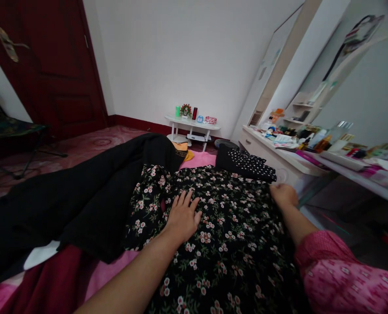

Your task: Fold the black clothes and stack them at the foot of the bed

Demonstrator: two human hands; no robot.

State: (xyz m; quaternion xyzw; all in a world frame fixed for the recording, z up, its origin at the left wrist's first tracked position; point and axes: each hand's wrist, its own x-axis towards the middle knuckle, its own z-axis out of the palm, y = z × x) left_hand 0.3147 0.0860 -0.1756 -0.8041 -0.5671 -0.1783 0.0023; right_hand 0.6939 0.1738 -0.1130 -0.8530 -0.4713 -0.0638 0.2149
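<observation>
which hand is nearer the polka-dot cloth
Right. The right hand is below the polka-dot cloth at its right end; the left hand lies farther off, flat on the floral garment.

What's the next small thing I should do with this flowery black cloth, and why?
I'd probably draw the edge of the floral cloth gently outward with the right hand, using the left hand as an anchor. The right fingers pinch that edge, the left palm lies on the cloth, and the fabric looks rumpled near the right hand.
</observation>
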